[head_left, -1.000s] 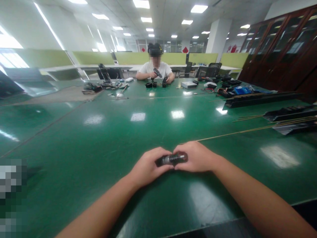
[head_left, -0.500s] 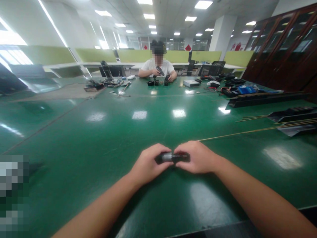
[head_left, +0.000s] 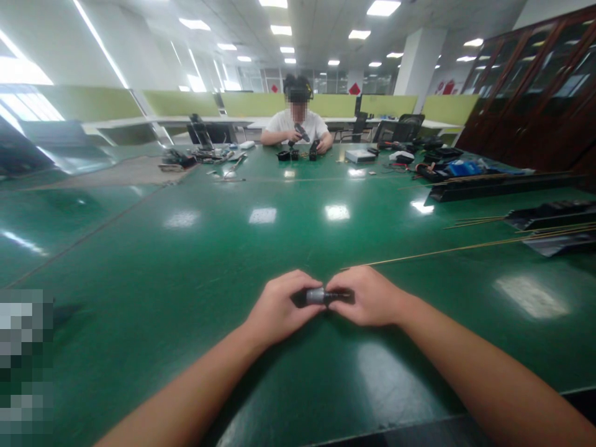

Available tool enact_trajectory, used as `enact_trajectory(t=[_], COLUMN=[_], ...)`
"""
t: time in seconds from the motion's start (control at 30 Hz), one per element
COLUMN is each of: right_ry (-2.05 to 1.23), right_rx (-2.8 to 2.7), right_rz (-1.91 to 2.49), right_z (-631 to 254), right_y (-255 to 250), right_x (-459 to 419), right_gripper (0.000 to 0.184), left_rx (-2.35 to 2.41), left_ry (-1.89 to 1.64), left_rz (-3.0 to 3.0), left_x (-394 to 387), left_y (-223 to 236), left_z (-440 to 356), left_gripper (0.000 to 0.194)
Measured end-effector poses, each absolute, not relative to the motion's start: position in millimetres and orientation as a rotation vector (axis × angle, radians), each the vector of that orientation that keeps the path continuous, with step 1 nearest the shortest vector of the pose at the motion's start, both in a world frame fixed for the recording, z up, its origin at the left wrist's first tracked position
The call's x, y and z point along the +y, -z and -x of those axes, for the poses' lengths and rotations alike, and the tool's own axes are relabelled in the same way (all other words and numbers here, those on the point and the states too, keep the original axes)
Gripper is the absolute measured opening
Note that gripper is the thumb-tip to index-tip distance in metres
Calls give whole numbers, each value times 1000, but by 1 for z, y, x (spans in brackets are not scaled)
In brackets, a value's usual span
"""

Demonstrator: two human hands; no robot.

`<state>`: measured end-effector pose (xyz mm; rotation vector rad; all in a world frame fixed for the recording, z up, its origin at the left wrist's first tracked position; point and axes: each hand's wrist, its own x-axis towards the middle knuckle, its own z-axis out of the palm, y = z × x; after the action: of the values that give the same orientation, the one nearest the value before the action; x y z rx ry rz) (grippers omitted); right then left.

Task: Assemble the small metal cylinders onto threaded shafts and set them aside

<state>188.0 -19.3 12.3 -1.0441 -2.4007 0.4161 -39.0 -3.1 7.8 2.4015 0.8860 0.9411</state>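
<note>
A small dark cylindrical part [head_left: 315, 296] with a silver-grey band lies sideways between my two hands, just over the green tabletop [head_left: 223, 248]. My left hand [head_left: 282, 308] grips its silver end, thumb on the near side and fingers on the far side. At the black end, my right hand [head_left: 367, 296] pinches in the same way, close against the left fingertips. Shadow and fingers hide both ends, and the exact kind of part cannot be made out. Past my right hand, a thin brass-coloured rod [head_left: 433, 253] runs off to the right.
Dark metal channels [head_left: 493, 188] with thin rods lie on the right. Across the table a person [head_left: 298, 127] holds a power drill [head_left: 302, 133] over black parts [head_left: 288, 155]. Tools and wires [head_left: 460, 167] crowd the far right; more clutter [head_left: 200, 155] stands at far left.
My right hand has shifted very slightly left and turned a little around the black end. The left hand keeps its hold nearly unchanged.
</note>
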Motion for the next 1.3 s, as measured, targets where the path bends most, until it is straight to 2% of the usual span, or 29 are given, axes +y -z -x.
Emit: enact_trajectory(t=[0.37, 0.83, 1.3], right_ry=[-388, -279, -225], right_rx=[-2426, -2478, -2432], right_rz=[1069, 1114, 1062], right_z=[-188, -188, -193], right_y=[-10, -9, -9], right_x=[-16, -15, -14], right_gripper=[14, 21, 19], left_rx=[950, 1002, 1021], left_ry=[-965, -1002, -1045], left_rz=[-2401, -2417, -2409], left_x=[-4, -2, -1], left_y=[-8, -5, -6], left_z=[37, 39, 40], left_gripper=[21, 24, 24])
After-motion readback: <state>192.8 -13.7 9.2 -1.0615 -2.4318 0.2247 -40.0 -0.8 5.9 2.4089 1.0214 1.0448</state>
